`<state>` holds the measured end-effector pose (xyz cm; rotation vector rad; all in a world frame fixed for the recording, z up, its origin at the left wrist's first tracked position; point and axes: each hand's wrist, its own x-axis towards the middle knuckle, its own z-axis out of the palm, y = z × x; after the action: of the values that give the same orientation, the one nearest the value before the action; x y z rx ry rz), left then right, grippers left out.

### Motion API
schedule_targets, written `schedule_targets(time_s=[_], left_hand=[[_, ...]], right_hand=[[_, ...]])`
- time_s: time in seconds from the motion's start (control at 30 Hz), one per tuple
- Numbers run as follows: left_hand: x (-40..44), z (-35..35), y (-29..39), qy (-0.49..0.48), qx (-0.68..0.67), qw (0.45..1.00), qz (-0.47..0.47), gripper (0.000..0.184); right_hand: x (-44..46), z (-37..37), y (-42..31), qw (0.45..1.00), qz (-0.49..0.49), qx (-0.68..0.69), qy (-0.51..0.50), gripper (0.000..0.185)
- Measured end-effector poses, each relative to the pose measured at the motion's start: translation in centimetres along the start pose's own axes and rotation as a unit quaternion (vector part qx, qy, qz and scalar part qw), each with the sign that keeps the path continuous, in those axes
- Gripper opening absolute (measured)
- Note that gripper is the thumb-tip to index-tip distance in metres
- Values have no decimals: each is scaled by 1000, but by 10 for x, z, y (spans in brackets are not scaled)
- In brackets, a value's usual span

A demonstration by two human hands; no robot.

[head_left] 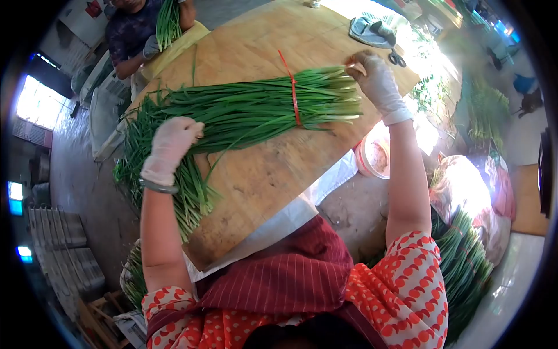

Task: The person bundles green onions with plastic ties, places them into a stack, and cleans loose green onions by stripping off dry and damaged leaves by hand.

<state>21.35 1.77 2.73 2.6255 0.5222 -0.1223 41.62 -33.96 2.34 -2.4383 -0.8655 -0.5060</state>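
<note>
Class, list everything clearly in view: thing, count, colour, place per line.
Table: one, tan, centre
Tied bundle: one, green, across table
Tie: one, red, around bundle
Loose stalks: uncounted, green, table's left
Scissors: one, dark, table's far right
Bucket: one, white and red, beside table
More stalks: uncounted, green, lower right
Other person: one, dark top, upper left
Held bunch: one, green, upper left
Apron: one, maroon, lower middle
Left grip: one, whitish glove, near bundle's left
Right grip: one, whitish glove, near bundle's right

The brown wooden worktop leaves passage along its near edge. A red-banded bundle of green stalks blocks its middle.
</note>
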Motion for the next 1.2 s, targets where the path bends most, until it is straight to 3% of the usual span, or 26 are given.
schedule_targets(time_s=[0.03, 0.07, 0.17, 0.23, 0.27, 0.33, 0.37, 0.43, 0.47, 0.5, 0.53, 0.6, 0.63, 0.7, 0.73, 0.8, 0.93, 1.0, 1.03, 1.07, 1.1, 1.2], left_hand=[[-1, -16, -4, 45, 64, 997, 15, 28], [-3, -31, -6, 86, 130, 987, 29, 29], [-2, -61, 6, 203, 123, 970, 54, 36], [0, -69, 32, 289, 113, 944, 113, 41], [-9, -72, 56, 280, 78, 946, 146, 43], [-13, -63, 91, 236, 46, 939, 245, 51], [-9, -55, 101, 203, 48, 928, 310, 57], [-10, -32, 129, 100, 46, 936, 335, 69], [3, -14, 135, 99, 99, 922, 360, 74], [21, 6, 138, 100, 152, 904, 387, 78], [27, 23, 142, 100, 149, 904, 389, 78], [34, 41, 152, -78, 237, 907, 339, 80], [39, 43, 151, -78, 236, 907, 340, 80], [45, 38, 147, -270, 84, 929, 240, 79], [46, 43, 143, -269, 85, 929, 240, 79], [46, 56, 133, -156, 109, 931, 311, 70], [36, 71, 122, -101, 122, 930, 333, 72], [29, 77, 118, -47, 173, 912, 368, 81], [19, 79, 115, -49, 173, 912, 370, 81], [2, 78, 114, 17, 187, 902, 389, 86], [-9, 79, 114, 81, 200, 888, 406, 92], [-15, 91, 115, 140, 265, 873, 385, 95]], right_hand=[[7, 0, -5, 998, -50, -8, 32, 23], [16, 5, -14, 998, -49, -5, 29, 23], [40, 29, -41, 990, -131, 31, -32, 38], [46, 48, -46, 971, -12, -48, -234, 51], [46, 43, -51, 971, -14, -47, -233, 51], [40, 24, -63, 915, 50, 36, -398, 72], [31, 19, -61, 910, 31, 76, -406, 71], [15, 19, -46, 901, -2, 138, -412, 70], [6, 19, -43, 888, -28, 201, -412, 70], [2, 6, -52, 872, 18, 213, -440, 67], [-1, 6, -53, 872, 20, 211, -440, 67], [-8, 8, -52, 906, -3, 136, -401, 60], [-10, 11, -54, 906, -2, 135, -402, 60], [-14, 17, -56, 939, -35, 15, -343, 55], [-16, 17, -56, 939, -35, 16, -342, 55], [-20, 16, -56, 941, -52, 10, -336, 66], [-35, 6, -64, 941, -46, 32, -333, 81], [-60, 6, -82, 951, -133, -181, -212, 99], [-67, 8, -85, 950, -118, -186, -221, 99], [-75, 9, -87, 949, -102, -191, -229, 100], [-80, 13, -82, 956, -132, -167, -202, 97], [-88, 11, -83, 965, -165, -123, -163, 91]])
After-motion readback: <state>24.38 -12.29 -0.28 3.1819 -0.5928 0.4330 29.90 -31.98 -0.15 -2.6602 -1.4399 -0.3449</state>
